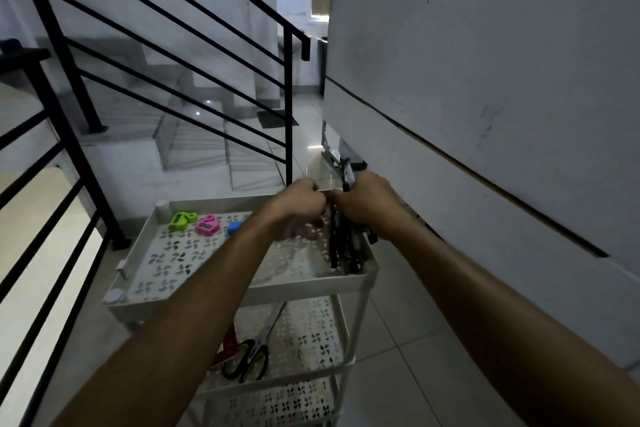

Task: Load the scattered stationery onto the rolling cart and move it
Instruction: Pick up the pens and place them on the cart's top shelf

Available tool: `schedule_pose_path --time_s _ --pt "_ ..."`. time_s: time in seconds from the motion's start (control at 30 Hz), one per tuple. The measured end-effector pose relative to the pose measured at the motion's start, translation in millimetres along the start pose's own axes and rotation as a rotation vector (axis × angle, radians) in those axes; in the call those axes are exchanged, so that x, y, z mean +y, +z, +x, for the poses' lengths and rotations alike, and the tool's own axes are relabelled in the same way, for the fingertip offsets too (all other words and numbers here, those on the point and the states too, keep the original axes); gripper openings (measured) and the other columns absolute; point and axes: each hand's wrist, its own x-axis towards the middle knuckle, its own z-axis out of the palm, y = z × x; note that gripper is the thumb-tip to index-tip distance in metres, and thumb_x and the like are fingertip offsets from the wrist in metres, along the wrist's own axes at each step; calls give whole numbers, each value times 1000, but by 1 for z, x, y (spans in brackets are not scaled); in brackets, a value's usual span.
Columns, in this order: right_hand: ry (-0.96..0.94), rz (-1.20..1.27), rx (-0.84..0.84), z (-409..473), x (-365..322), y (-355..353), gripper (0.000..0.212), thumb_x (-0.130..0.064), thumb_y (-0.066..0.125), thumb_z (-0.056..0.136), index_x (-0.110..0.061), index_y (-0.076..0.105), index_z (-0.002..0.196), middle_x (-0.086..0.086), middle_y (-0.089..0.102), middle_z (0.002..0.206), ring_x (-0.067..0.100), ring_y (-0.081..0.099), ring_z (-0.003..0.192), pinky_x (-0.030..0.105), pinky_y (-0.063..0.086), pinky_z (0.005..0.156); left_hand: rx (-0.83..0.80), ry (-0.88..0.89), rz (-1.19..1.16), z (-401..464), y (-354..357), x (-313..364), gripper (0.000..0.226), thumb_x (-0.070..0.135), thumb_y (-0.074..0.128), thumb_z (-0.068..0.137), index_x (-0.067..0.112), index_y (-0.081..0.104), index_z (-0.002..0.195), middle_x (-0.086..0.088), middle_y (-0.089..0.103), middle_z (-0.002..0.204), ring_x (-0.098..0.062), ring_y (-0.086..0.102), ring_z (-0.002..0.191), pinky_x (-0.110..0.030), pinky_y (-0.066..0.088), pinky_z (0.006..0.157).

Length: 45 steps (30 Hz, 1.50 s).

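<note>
A white rolling cart [304, 282] with perforated shelves stands in front of me. On its top shelf lie a green sharpener [181, 220], a pink sharpener [207, 225] and a blue eraser [234, 227]. Black pens [341, 246] lie bundled at the right side of the top shelf. My right hand [367, 201] grips a bunch of these pens, one sticking up above the fist. My left hand [299, 208] is curled beside it, pinching something small at the pens. Black-handled scissors [247, 359] and a red item [229, 343] lie on the middle shelf.
A black stair railing [287, 107] and steps going down are to the left and ahead. A grey wall [502, 80] runs close along the right. Glossy tiled floor [408, 340] lies around the cart, with a narrow passage ahead.
</note>
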Motion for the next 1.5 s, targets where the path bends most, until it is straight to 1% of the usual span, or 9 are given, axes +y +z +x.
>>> schedule_pose_path --time_s 0.33,0.53,0.7,0.87,0.97,1.07,1.2,1.33,1.5 --pt "-230 -394 82 -12 -7 25 20 -32 66 89 -12 63 89 5 61 84 15 56 72 28 52 67 3 -9 -57 -4 -19 -15 14 1 53 94 1 64 103 -15 68 101 -23 68 84 -28 57 62" --pt "-267 -445 139 -19 -7 23 31 -45 67 86 -16 57 88 1 53 76 13 51 67 27 44 61 76 17 93 0 -16 -20 13 4 58 92 -2 69 97 -19 69 98 -23 61 71 -35 60 68" --pt "-259 -439 -45 -16 -6 7 29 -42 62 90 -13 65 94 2 59 79 12 55 68 26 50 65 13 39 157 -1 -14 -17 16 4 54 94 5 68 102 -15 71 94 -27 71 82 -42 61 76" --pt "-263 -559 -103 7 -3 0 58 -49 66 84 -21 49 133 13 55 129 30 55 114 48 50 94 -25 34 146 5 -12 -19 22 6 49 97 12 64 112 -12 69 99 -22 67 78 -38 61 73" --pt "-268 -341 -254 26 7 -3 43 -46 56 94 -16 56 126 11 59 126 24 57 112 38 48 90 -55 33 132 5 -12 -19 23 5 43 97 14 63 104 -12 66 101 -21 62 77 -43 60 78" --pt "-287 -129 -176 33 10 -8 32 -23 46 101 -11 56 129 7 58 121 10 52 92 20 38 72 -79 45 121 5 -11 -18 23 11 44 99 20 63 110 -12 67 103 -20 61 76 -40 60 77" --pt "-358 -91 -189 40 16 -3 38 -6 48 97 -13 56 134 5 56 134 13 53 113 19 37 84 -104 61 147 8 -7 -18 23 20 46 101 21 59 120 -11 68 109 -19 64 82 -34 56 71" --pt "-445 -30 -150 43 31 3 28 -10 53 96 -18 67 120 1 65 125 3 54 96 17 41 79 -64 73 114 9 -5 -22 23 18 53 98 19 61 119 -12 70 104 -23 69 87 -35 59 70" --pt "-424 80 -103 39 42 -1 29 -14 54 98 -23 63 124 -5 62 126 5 55 100 21 43 82 8 74 78 7 1 -23 21 19 56 96 18 61 116 -10 69 100 -23 71 79 -30 58 61"
